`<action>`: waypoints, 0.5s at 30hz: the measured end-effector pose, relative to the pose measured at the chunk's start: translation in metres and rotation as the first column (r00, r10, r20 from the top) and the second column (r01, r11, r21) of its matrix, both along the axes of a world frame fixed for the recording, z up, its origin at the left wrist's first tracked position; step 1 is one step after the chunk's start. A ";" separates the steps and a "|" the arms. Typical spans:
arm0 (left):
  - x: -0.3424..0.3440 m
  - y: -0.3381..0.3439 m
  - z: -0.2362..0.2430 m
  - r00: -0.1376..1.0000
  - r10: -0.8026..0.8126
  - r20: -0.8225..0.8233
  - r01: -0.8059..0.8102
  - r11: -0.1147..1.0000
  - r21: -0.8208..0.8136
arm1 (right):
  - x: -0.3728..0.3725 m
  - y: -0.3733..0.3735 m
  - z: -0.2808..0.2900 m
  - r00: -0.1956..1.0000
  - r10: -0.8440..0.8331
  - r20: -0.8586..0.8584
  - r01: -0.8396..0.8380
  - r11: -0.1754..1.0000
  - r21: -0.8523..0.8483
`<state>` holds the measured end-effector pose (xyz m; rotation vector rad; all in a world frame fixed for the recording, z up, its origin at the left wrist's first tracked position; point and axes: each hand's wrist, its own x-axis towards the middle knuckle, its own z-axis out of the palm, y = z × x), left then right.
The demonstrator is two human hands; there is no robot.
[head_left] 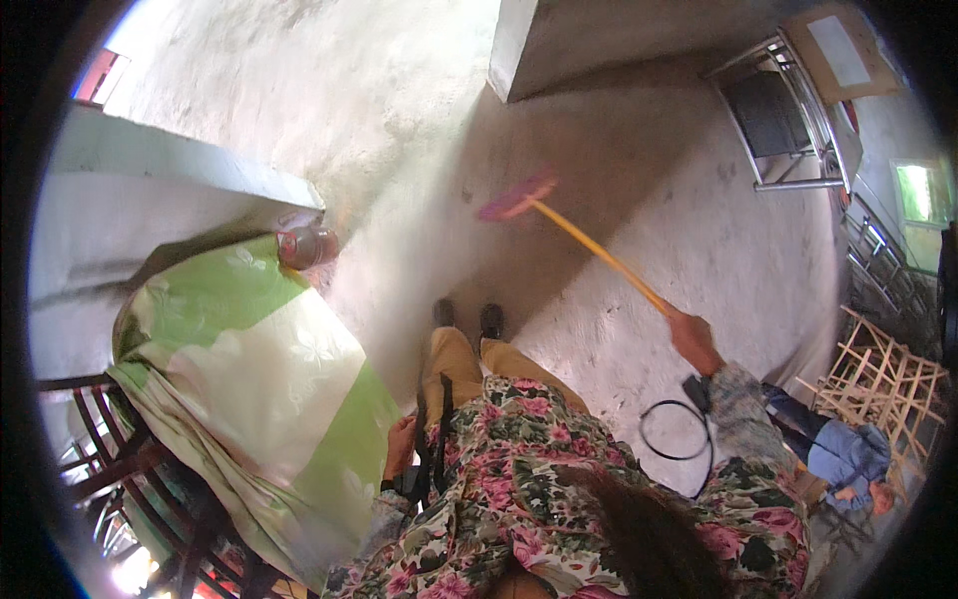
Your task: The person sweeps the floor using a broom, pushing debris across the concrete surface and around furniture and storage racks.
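Observation:
My right hand is closed around the upper end of a broom's yellow handle. The broom slants away to the far left, and its pink-purple head, slightly blurred, is over the bare floor ahead of my shoes. My left hand hangs low beside my hip, between a black strap and the edge of the cloth-covered table. Its fingers look curled in; whether anything is inside them is hidden.
A table with a green and white cloth stands at left, a reddish-brown jar by its far corner. Dark wooden chair behind it. At right: metal-framed chair, wooden lattice, person in blue. A black cable loops beside my right arm.

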<state>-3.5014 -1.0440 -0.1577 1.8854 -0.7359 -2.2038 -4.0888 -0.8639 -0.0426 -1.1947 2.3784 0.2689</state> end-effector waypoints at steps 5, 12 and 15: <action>-0.036 -0.076 0.008 0.974 -0.219 0.054 0.219 0.976 0.009 | 0.012 -0.204 -0.093 0.968 0.124 0.220 -0.065 0.965 -0.255; -0.083 -0.193 -0.006 0.972 -0.215 0.095 0.213 0.977 0.028 | 0.005 -0.416 -0.176 0.977 0.164 0.134 -0.132 0.967 -0.218; -0.104 -0.241 -0.011 0.980 -0.183 0.077 0.182 0.983 0.030 | -0.041 -0.395 -0.187 0.880 -0.130 0.456 0.219 0.965 -0.147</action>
